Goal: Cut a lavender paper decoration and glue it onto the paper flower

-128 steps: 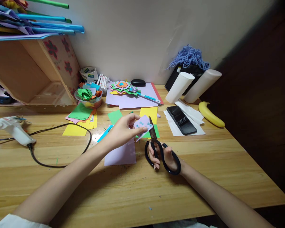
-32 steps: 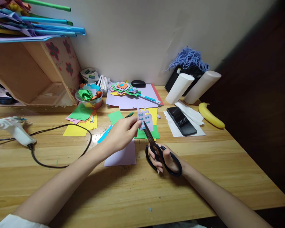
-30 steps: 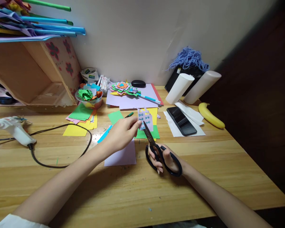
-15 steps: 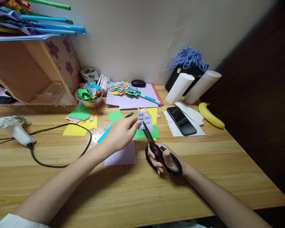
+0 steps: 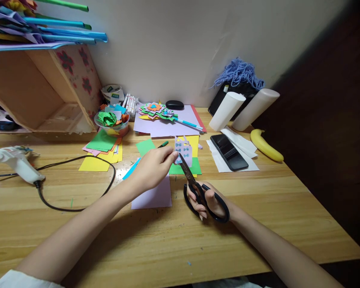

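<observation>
Between thumb and fingers my left hand (image 5: 156,166) pinches a small lilac piece of paper (image 5: 186,157) with rows of blue bow shapes on it. Its upper edge is ragged from cuts. My right hand (image 5: 208,202) has its thumb and fingers through the black handles of a pair of scissors (image 5: 189,173). The blade tips meet the paper close to my left fingertips. Under the hands lie a lilac sheet (image 5: 156,196), a green sheet (image 5: 195,166) and a yellow sheet (image 5: 193,141). A green pen (image 5: 163,144) lies just behind my left hand.
A white glue gun (image 5: 18,164) with a looping black cable (image 5: 114,176) lies at left, near a bowl of paper scraps (image 5: 112,124). Behind the hands rests a layered paper flower (image 5: 154,109). At right are a phone (image 5: 229,153), a banana (image 5: 267,146) and white rolls (image 5: 228,111).
The scissors have shifted very slightly left along the paper, and their blades look a little more closed. My left hand keeps its hold in the same place.
</observation>
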The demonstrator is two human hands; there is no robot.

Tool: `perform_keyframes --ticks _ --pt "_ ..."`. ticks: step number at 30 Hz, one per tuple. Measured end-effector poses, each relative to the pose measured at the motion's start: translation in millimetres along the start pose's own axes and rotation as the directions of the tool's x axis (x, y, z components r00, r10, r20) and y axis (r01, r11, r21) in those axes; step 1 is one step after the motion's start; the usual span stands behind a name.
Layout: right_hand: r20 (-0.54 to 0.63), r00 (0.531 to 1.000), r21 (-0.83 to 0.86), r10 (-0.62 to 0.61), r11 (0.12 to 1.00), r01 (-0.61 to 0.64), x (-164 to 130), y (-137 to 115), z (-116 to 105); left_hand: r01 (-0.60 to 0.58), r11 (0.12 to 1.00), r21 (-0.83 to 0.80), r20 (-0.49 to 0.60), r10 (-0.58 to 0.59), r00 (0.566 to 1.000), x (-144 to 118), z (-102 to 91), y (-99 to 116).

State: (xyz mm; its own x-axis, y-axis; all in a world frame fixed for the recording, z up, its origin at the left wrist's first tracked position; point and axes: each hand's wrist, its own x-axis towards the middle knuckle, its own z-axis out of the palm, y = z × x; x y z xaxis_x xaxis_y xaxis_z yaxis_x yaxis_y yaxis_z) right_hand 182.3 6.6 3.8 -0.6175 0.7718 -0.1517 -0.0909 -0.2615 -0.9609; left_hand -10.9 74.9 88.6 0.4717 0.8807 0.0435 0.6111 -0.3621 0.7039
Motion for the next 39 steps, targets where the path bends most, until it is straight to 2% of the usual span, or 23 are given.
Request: perform_keyframes --ticks 9,18,32,39 --pt "-0.03 1.0 -0.048 0.002 0.999 -0.004 -0.2 -3.7 2.2 0.0 1.0 0.022 -0.012 0.001 1.0 -1.0 -0.9 1.1" --pt "-0.05 0.999 -0.065 -0.015 0.998 0.012 1.1 -4.0 2.1 0.01 1.0 -0.014 0.042 -0.009 0.999 -2.9 -4.2 4.1" --pt "-0.016 1.0 -0.05 0.001 0.999 -0.002 1.2 -2.9 1.5 -0.018 0.999 -0.029 -0.065 0.016 0.998 -1.5 -9.0 -1.5" --pt "-0.009 1.0 -0.043 0.003 0.999 -0.003 1.5 -6.4 2.9 -0.015 0.998 -0.064 -0.07 0.011 0.998 0.4 -9.2 -4.1"
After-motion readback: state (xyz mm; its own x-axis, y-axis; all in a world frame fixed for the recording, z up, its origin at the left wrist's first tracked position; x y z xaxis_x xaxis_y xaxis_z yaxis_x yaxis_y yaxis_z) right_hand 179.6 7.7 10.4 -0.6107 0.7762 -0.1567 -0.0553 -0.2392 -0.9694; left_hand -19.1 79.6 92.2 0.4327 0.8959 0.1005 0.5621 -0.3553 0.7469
